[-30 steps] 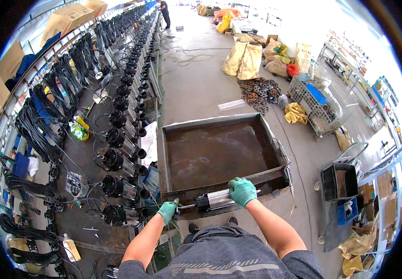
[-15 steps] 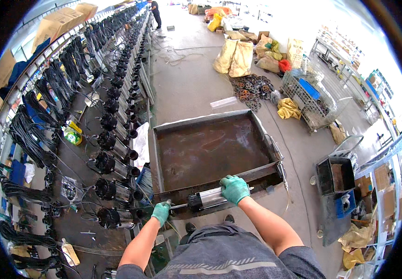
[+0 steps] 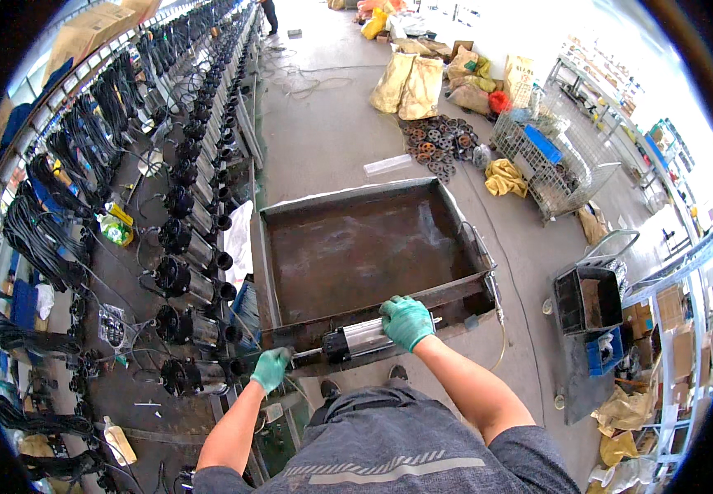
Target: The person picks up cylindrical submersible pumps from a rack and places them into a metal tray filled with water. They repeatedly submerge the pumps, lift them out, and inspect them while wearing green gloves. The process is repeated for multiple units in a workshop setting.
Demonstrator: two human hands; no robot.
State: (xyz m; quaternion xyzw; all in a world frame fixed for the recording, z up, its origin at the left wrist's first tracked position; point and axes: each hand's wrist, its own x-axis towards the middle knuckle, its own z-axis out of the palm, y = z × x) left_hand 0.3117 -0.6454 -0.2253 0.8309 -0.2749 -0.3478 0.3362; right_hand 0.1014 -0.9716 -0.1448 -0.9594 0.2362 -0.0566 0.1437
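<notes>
A silver cylindrical motor (image 3: 365,336) with a black end lies sideways along the near side of a rusty metal tank (image 3: 278,323). My right hand (image 3: 407,322), in a green glove, wraps over the silver body near its right end. From the black end a thin metal rod (image 3: 308,352) points left. My left hand (image 3: 271,370), also green-gloved, is closed around the rod's outer end, and its fingertips are partly hidden. The tank's wide basin holds dark liquid with pale streaks; the motor is over the narrow strip in front of it.
Rows of similar motors (image 3: 177,278) with black cables (image 3: 31,235) fill the bench at left. A thin hose (image 3: 502,333) hangs at the tank's right corner. Rightward stand a cart with a black crate (image 3: 589,300) and a wire cage (image 3: 550,165). Handwheels (image 3: 439,140) lie beyond the tank.
The whole view has shifted slightly, so everything sits a little further left and up. Both hands keep their holds on the motor and rod; the left hand sits slightly lower relative to the tank.
</notes>
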